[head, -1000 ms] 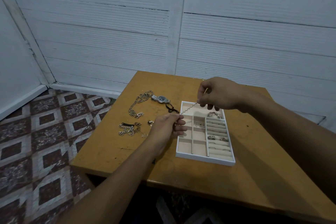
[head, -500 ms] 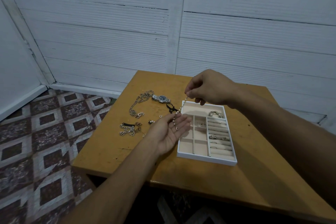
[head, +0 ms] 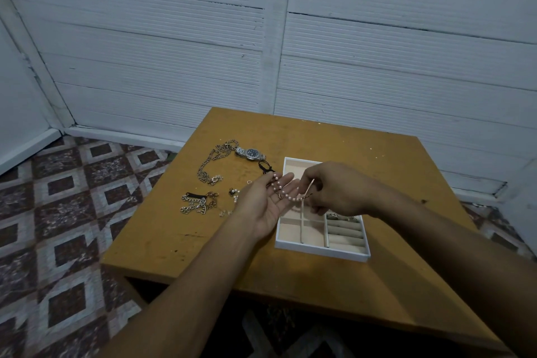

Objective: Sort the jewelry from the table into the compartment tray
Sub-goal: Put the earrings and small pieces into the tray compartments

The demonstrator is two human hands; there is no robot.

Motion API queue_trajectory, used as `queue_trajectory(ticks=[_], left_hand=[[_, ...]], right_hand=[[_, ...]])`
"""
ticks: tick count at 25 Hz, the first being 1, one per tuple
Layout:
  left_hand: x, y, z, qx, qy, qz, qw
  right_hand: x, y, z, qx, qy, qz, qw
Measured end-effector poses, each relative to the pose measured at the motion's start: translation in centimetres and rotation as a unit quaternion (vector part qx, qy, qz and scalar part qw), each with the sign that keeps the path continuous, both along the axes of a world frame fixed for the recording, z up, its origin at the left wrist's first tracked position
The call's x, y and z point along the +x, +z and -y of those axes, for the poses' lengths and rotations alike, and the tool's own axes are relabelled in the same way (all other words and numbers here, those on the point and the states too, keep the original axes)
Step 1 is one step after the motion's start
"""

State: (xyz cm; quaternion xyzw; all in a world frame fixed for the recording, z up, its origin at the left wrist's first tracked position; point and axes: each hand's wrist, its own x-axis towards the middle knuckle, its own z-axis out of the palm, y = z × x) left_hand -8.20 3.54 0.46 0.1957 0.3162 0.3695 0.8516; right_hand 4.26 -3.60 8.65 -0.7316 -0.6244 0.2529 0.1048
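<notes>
A: Head view, item one: what is in my hands?

B: My left hand [head: 266, 203] lies palm up, fingers spread flat, over the left edge of the tray [head: 321, 251]. A pink bead bracelet [head: 283, 192] is draped across its fingers and palm. My right hand [head: 334, 190] is curled, thumb and forefinger pinched on the bracelet's right end; the exact grip point is hidden by my own fingers.

A: Item two: the tray?

B: White rim, beige lining, on the wooden table [head: 377, 183]. Its middle is covered by both hands. Visible: a far compartment, two near-left compartments, and padded ring rolls [head: 344, 234] at the near right. Something metallic sits at the top of the rolls, half hidden under my right wrist; I cannot tell what it is.

A: Item three: what is loose on the table?

B: All left of the tray. A wristwatch [head: 250, 153] with a dark dial, far side. A long chain [head: 216, 161] touching it. A black cord [head: 266, 167], partly behind my left fingertips. A heap of silver link chains [head: 197, 203], near side. A small beaded piece [head: 233, 192] just beside my left hand, too small to make out, and a faint bit below it cut off by my wrist.

A: Edges?

B: Both forearms run out of the bottom of the picture; the table's near right corner is cut off too.
</notes>
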Motion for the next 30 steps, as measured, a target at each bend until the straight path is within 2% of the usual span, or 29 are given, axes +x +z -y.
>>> queue_trajectory(ticks=[6, 12, 22, 30], left_hand=[[0.4, -0.1, 0.2, 0.065, -0.057, -0.068, 0.994], [0.0, 0.3, 0.1, 0.048, -0.11, -0.071, 0.99], [-0.5, 0.3, -0.3, 0.07, -0.128, -0.103, 0.984], [0.2, 0.0, 0.2, 0.178, -0.093, -0.206, 0.958]], right_hand=[[-0.6, -0.5, -1.6, 0.054, 0.008, 0.06, 0.997], [-0.4, -1.1, -2.7, 0.09, -0.011, 0.068, 0.994], [-0.4, -2.6, -3.5, 0.101, -0.049, 0.023, 0.993], [1.0, -5.0, -1.3, 0.092, -0.077, -0.021, 0.993]])
